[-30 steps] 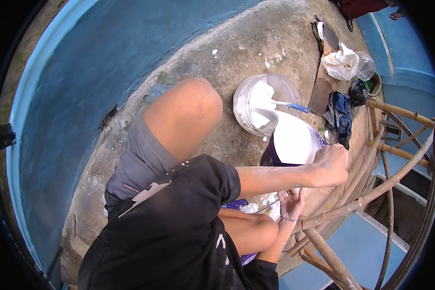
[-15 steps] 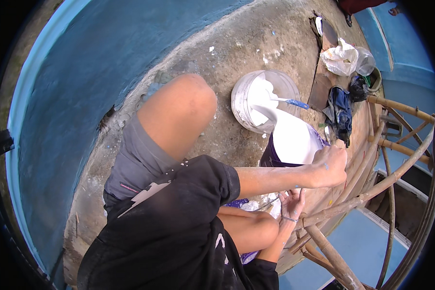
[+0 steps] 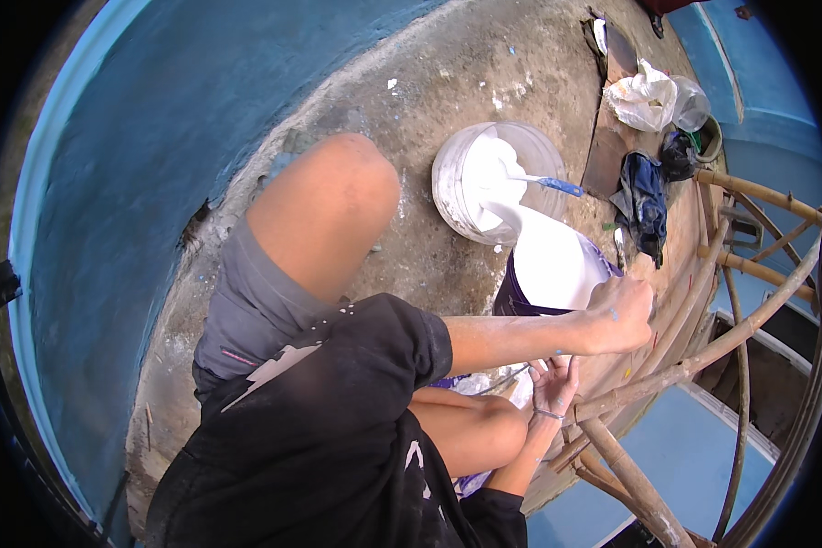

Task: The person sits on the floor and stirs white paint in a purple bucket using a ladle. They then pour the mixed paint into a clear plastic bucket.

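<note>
White paint (image 3: 562, 260) streams from a tilted dark purple bucket (image 3: 511, 292) into a wide translucent tub (image 3: 449, 178). A blue-handled tool (image 3: 562, 185) leans in the tub, its head down in the white paint. My left hand (image 3: 619, 315) is closed at the bucket's far right rim, with paint specks on its skin, and its forearm crosses in front of the bucket. Below that forearm, my right hand (image 3: 553, 388) has its palm up and fingers apart, near the bucket's lower side. Whether it touches the bucket is hidden.
A blue wall (image 3: 173, 110) curves along the left. Bamboo poles (image 3: 703, 365) cross at the right. Beyond the tub lie a white plastic bag (image 3: 644, 99), a clear container (image 3: 690, 105), dark cloth (image 3: 644, 205) and flat cardboard (image 3: 603, 164). A person's foot (image 3: 658, 26) shows at the top right.
The view has shifted slightly. Paint keeps pouring into the tub, and both hands hold nearly the same positions.
</note>
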`<state>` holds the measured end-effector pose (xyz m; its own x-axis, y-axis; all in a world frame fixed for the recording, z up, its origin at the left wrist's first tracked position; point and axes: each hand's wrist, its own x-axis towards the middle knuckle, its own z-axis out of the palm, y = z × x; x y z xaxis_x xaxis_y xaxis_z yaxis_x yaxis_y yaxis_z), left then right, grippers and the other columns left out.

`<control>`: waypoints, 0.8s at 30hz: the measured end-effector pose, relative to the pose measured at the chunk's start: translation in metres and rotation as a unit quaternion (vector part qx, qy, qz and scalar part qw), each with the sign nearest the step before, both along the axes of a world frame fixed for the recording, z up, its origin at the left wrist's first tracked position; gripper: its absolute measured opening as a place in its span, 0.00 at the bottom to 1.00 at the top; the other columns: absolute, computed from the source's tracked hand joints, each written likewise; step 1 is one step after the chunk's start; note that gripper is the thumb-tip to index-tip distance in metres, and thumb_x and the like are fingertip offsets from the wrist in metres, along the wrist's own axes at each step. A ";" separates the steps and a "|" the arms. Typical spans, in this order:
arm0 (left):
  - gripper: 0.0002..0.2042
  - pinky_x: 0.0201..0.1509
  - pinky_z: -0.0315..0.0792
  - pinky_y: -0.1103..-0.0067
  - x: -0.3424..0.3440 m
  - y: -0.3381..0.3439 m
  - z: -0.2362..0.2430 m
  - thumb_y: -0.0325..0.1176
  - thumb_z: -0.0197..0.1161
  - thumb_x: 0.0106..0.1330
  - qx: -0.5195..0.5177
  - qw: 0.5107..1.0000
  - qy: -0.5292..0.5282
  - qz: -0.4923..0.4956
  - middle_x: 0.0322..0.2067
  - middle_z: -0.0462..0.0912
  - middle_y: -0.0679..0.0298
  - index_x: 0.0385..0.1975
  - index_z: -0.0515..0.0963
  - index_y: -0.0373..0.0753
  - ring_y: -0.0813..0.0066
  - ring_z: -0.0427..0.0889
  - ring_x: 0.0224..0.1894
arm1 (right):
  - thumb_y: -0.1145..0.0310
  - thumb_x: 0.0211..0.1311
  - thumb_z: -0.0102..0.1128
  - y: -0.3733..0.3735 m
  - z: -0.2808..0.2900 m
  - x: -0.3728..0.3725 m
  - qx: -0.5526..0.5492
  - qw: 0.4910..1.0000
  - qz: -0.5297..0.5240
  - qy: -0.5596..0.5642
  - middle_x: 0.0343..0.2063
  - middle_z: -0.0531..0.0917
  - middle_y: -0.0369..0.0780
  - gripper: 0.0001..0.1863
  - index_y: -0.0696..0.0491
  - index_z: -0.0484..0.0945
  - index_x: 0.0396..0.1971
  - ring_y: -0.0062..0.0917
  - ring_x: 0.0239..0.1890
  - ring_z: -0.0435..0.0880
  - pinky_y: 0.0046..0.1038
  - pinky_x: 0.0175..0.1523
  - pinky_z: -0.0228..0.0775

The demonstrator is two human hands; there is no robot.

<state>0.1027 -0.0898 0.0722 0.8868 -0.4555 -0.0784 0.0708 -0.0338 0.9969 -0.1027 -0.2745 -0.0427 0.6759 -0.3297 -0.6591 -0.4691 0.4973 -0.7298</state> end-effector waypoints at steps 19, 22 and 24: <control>0.08 0.43 0.83 0.59 -0.004 -0.005 -0.001 0.24 0.66 0.48 0.025 1.000 0.000 0.013 0.30 0.86 0.38 0.25 0.84 0.25 0.41 0.89 0.39 | 0.41 0.76 0.48 -0.008 -0.003 -0.003 -0.028 1.000 0.005 0.006 0.47 0.85 0.50 0.36 0.65 0.77 0.54 0.39 0.40 0.90 0.29 0.37 0.87; 0.08 0.43 0.83 0.59 -0.001 -0.009 -0.004 0.24 0.65 0.47 0.015 1.000 0.014 -0.012 0.30 0.86 0.38 0.26 0.84 0.25 0.41 0.89 0.39 | 0.40 0.76 0.48 -0.009 -0.002 -0.002 -0.026 1.000 0.008 0.005 0.47 0.85 0.50 0.36 0.64 0.77 0.54 0.40 0.41 0.90 0.29 0.37 0.88; 0.08 0.43 0.83 0.59 0.006 -0.013 -0.010 0.24 0.65 0.47 -0.009 0.998 0.026 -0.055 0.30 0.86 0.38 0.26 0.84 0.25 0.41 0.89 0.39 | 0.40 0.76 0.48 -0.010 -0.001 -0.003 -0.025 1.000 0.005 0.010 0.47 0.85 0.50 0.36 0.64 0.78 0.54 0.41 0.41 0.90 0.30 0.37 0.88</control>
